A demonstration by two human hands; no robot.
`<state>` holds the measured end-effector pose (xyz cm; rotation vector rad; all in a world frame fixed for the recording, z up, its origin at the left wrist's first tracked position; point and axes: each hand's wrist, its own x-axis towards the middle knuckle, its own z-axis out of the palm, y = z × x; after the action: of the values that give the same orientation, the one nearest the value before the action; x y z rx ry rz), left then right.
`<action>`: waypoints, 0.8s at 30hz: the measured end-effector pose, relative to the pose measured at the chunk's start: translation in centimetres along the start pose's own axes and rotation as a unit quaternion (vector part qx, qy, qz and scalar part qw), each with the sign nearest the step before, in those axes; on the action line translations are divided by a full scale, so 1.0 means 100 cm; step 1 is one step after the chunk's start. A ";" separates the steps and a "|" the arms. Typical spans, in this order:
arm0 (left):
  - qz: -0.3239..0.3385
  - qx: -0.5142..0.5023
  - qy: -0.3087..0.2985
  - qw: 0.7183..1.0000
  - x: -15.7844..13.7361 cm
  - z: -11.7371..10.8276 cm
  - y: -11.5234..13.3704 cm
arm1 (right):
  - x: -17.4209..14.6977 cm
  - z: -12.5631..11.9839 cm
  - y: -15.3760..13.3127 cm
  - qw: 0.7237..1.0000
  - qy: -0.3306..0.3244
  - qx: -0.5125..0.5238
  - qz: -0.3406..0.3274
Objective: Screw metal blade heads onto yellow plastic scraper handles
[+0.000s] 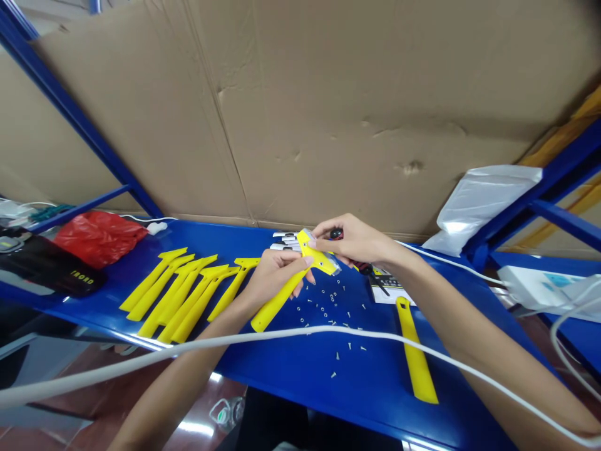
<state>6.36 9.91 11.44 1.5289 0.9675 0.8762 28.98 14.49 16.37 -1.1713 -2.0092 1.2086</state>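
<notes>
My left hand [277, 274] is closed round the neck of a yellow plastic scraper [282, 299], its handle pointing down toward me. At the scraper's wide head, a clear piece shows along the edge. My right hand [353, 241] has its fingers pinched at that head; whether they hold a small part there is hidden. A red-and-black screwdriver [336, 233] is tucked in the right hand, partly covered by the fingers. Small screws and nuts [332, 300] lie scattered on the blue table below both hands. Another yellow scraper handle [417, 354] rests by my right forearm.
Several yellow scrapers [188, 294] lie in a row at left. White-and-black pieces [285, 242] and a printed card [392, 291] lie behind the hands. A white cable [225, 341] crosses in front. Cardboard [328, 113] walls the back; a red bag [101, 238] sits left, a power strip [539, 285] right.
</notes>
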 end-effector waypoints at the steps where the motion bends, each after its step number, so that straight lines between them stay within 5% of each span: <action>1: 0.000 0.002 0.004 1.000 -0.001 -0.001 0.002 | -0.001 -0.002 -0.001 1.000 -0.006 0.003 -0.004; 6: 0.005 0.065 0.019 0.998 -0.012 -0.004 0.008 | -0.007 -0.005 -0.010 1.000 0.015 0.007 -0.010; 9: 0.066 0.134 0.110 0.983 -0.029 -0.003 0.008 | -0.012 -0.006 -0.019 0.998 0.055 0.013 -0.010; 11: 0.153 0.230 0.197 0.941 -0.042 -0.002 0.010 | -0.017 -0.009 -0.024 0.996 0.090 0.022 -0.017; 15: 0.332 0.383 0.321 0.800 -0.064 0.000 0.018 | -0.028 -0.018 -0.033 0.988 0.146 0.023 -0.055; 20: 0.403 0.486 0.266 0.728 -0.069 0.010 0.033 | -0.036 -0.022 -0.039 0.983 0.165 0.023 -0.071; 24: 0.383 0.597 0.201 0.675 -0.054 0.015 0.039 | -0.037 -0.021 -0.040 0.984 0.160 0.029 -0.077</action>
<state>6.07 4.00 14.91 3.1315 1.3341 1.2761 30.75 11.25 20.90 -1.0822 -1.7759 0.9297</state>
